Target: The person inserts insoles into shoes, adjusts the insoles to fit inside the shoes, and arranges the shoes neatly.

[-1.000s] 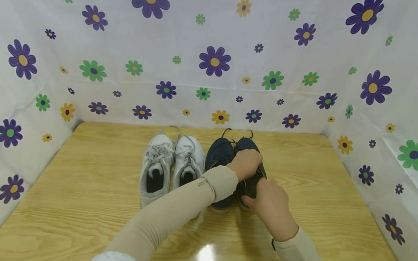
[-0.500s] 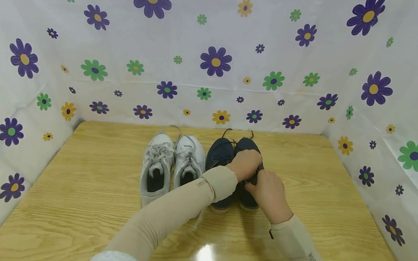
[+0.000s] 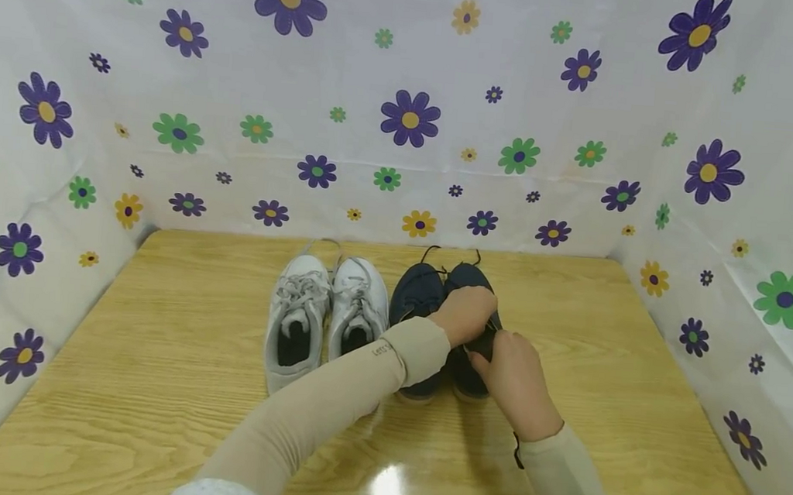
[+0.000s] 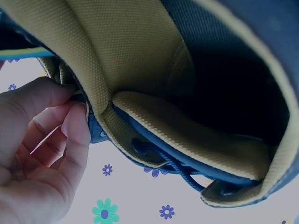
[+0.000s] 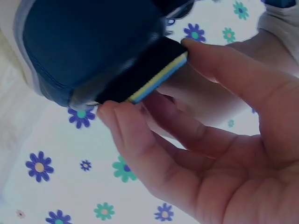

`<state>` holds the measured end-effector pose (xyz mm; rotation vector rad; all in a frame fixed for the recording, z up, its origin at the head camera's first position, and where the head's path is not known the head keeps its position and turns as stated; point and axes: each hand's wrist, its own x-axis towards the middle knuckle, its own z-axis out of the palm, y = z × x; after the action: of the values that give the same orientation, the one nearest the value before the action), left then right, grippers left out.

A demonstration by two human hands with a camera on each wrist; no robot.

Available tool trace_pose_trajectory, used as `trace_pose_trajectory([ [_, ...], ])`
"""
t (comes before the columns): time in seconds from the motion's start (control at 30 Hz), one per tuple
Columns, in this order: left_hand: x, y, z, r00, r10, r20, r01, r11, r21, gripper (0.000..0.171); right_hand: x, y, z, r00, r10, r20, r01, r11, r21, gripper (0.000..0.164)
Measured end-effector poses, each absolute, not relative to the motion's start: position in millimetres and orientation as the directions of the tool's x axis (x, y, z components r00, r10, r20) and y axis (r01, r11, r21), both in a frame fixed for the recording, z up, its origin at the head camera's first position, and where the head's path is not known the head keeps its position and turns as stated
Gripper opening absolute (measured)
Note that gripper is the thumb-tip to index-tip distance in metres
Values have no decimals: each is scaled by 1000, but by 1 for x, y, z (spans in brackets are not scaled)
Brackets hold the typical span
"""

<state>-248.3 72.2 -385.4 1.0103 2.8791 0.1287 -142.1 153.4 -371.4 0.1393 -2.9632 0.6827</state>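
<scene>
The toe of the right navy shoe (image 3: 467,275) points to the back wall in the head view. My left hand (image 3: 466,315) reaches across to it; in the left wrist view, thumb and fingertips pinch the edge of its upper. My right hand (image 3: 515,377) is at the opening of the same shoe. In the right wrist view it pinches a dark insole (image 5: 145,70) with a yellow and blue edge, partly in the shoe; the front of the insole is hidden. The left navy shoe (image 3: 418,280) stands close beside it, its tan lining (image 4: 126,46) filling the left wrist view.
Left of the navy pair stand a left white sneaker (image 3: 296,317) and a right white sneaker (image 3: 358,295), the latter partly under my left forearm. All rest on a wooden tabletop (image 3: 174,323). A flower-print cloth (image 3: 340,80) encloses the back and sides.
My right hand moved forward with the insole, which now shows less outside the shoe, then drew back slightly. The left hand stays on the shoe.
</scene>
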Motion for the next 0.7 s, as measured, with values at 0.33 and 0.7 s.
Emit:
trace_pose_trajectory([
  [0.33,-250,72,-389,-770,636,-37,623,764,165,18,-163,157,-383,-983,-101,151,-167,832,-529,44],
  [0.7,-249,74,-391,-774,632,-33,622,770,142,15,-168,167,-389,-968,-242,64,-235,787,-570,36],
])
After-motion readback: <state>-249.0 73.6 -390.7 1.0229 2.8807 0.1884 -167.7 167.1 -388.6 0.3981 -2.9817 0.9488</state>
